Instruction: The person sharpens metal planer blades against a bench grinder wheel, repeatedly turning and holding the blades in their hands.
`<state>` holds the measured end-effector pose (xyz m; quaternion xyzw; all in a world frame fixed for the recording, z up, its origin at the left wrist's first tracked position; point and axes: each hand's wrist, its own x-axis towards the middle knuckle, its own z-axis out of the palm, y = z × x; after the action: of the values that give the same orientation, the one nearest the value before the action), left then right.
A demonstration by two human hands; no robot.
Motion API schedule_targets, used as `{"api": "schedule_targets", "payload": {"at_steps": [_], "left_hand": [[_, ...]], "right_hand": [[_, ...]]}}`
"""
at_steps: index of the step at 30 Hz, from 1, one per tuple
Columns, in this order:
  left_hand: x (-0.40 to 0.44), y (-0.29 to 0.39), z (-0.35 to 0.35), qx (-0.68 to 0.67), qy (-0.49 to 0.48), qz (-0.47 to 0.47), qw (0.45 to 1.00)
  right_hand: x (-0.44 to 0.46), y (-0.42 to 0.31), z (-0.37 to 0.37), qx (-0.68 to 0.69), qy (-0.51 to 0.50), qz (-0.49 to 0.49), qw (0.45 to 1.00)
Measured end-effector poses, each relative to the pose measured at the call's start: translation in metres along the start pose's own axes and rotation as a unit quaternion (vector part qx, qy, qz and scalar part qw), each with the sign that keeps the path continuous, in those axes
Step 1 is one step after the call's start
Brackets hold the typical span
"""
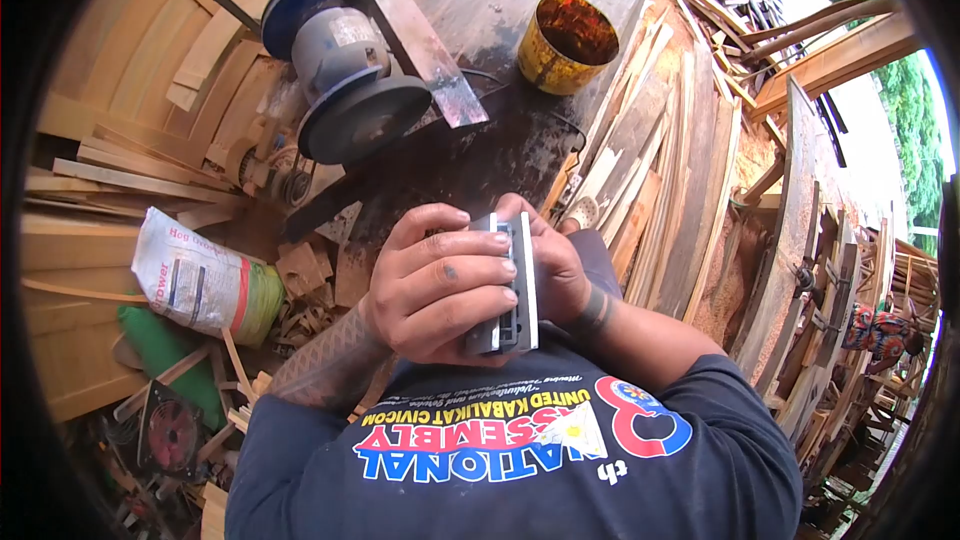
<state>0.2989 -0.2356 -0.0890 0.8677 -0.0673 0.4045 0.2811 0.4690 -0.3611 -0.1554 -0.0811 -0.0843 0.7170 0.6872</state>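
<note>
Close to my chest, both hands are around a small dark grey block (pixel 517 285) with bright metal edges and slots along its face; I cannot tell its exact kind. My left hand (pixel 440 285) lies over its left side, fingers bent across the face. Gripping the right side and far end is my right hand (pixel 552 260), with its fingers partly hidden behind the block. A bench grinder (pixel 345 55) with two large discs stands beyond my hands to the left.
On the dark bench, a metal strip (pixel 425 45) leans by the grinder and a stained yellow can (pixel 566 45) stands to its right. A printed sack (pixel 205 280) lies at left. Wood strips (pixel 665 150) are piled at right. Another person (pixel 880 328) shows at far right.
</note>
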Motion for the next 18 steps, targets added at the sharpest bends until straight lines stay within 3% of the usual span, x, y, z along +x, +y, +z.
{"api": "schedule_targets", "payload": {"at_steps": [6, 9, 10, 12, 13, 15, 16, 18], "left_hand": [[-0.002, -0.013, 0.013, -0.024, 0.049, -0.046, 0.997], [-0.004, -0.020, 0.021, -0.030, 0.045, -0.121, 0.991], [-0.007, -0.021, 0.022, -0.037, 0.046, -0.148, 0.987], [-0.015, -0.023, 0.021, -0.030, 0.033, -0.174, 0.984], [-0.020, -0.024, 0.020, -0.016, 0.017, -0.175, 0.984], [-0.030, -0.024, 0.017, 0.014, -0.015, -0.180, 0.983], [-0.032, -0.022, 0.018, 0.021, -0.010, -0.192, 0.981], [-0.042, -0.021, 0.019, 0.038, -0.037, -0.213, 0.976]], "right_hand": [[0.010, -0.006, -0.001, 0.061, -0.011, 0.016, 0.998], [0.028, -0.035, -0.001, 0.000, 0.023, -0.004, 1.000], [0.036, -0.044, 0.004, -0.067, 0.086, -0.068, 0.992], [0.055, -0.102, -0.013, -0.168, 0.068, -0.090, 0.979], [0.070, -0.131, -0.018, -0.291, 0.125, -0.159, 0.935], [0.100, -0.199, -0.021, -0.561, 0.176, -0.258, 0.766], [0.119, -0.227, -0.021, -0.648, 0.168, -0.294, 0.682], [0.155, -0.280, -0.040, -0.747, 0.172, -0.295, 0.571]]}}
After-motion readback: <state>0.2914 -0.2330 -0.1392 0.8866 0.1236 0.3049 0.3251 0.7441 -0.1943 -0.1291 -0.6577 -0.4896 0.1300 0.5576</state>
